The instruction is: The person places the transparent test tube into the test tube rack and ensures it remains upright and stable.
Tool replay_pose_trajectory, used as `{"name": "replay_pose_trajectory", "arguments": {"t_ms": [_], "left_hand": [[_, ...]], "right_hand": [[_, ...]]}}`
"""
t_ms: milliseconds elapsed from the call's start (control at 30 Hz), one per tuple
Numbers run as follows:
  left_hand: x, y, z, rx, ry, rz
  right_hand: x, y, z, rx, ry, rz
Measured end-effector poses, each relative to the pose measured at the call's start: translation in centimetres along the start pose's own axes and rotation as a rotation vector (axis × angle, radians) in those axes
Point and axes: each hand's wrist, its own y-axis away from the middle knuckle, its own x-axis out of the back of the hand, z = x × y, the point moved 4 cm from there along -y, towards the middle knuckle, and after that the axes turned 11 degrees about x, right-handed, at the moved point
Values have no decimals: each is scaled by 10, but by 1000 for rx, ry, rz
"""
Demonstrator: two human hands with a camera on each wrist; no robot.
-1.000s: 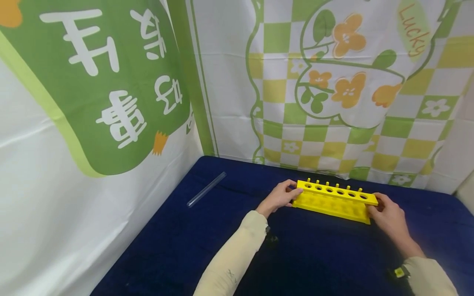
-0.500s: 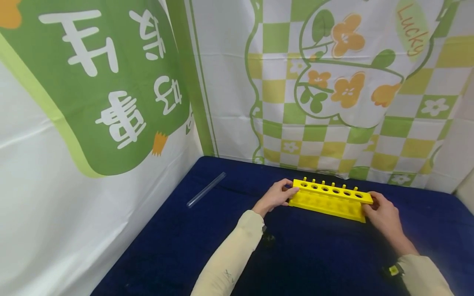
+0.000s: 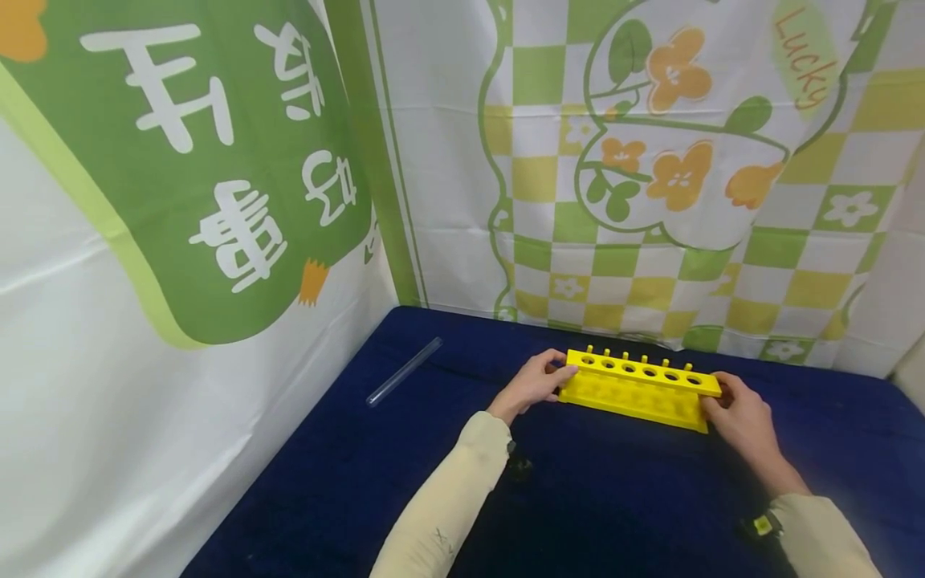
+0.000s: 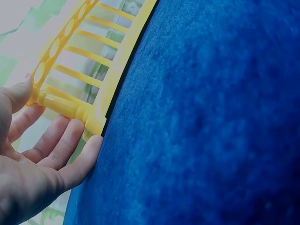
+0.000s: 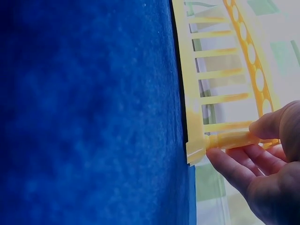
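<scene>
A yellow test tube rack point(image 3: 636, 405), with a row of round holes and several short pegs along its top, stands on the dark blue cloth. My left hand point(image 3: 531, 384) grips its left end, thumb at the top plate. At the other end, my right hand point(image 3: 746, 416) holds the rack the same way. The left wrist view shows the left hand point(image 4: 44, 164) with thumb and fingers about the end post point(image 4: 61, 104). In the right wrist view, the right hand point(image 5: 272, 176) pinches the opposite post point(image 5: 229, 139). No tubes sit in the holes.
A clear glass test tube point(image 3: 405, 372) lies slantwise on the cloth, left of the rack. Behind the table hangs a green and white checked curtain point(image 3: 538, 177). Another white and green curtain point(image 3: 289, 345) borders the left side.
The rack has slid a little to the left, with both hands moving along at its ends. The glass test tube lies where it was.
</scene>
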Motion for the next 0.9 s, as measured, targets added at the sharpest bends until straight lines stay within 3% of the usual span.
{"name": "replay_pose_trajectory", "arguments": {"t_ms": [533, 900], "left_hand": [[12, 3, -5, 7, 2, 4], [22, 6, -11, -9, 9, -10]], "right_hand": [[-6, -2, -12, 54, -4, 14], [-13, -4, -19, 48, -18, 7]]}}
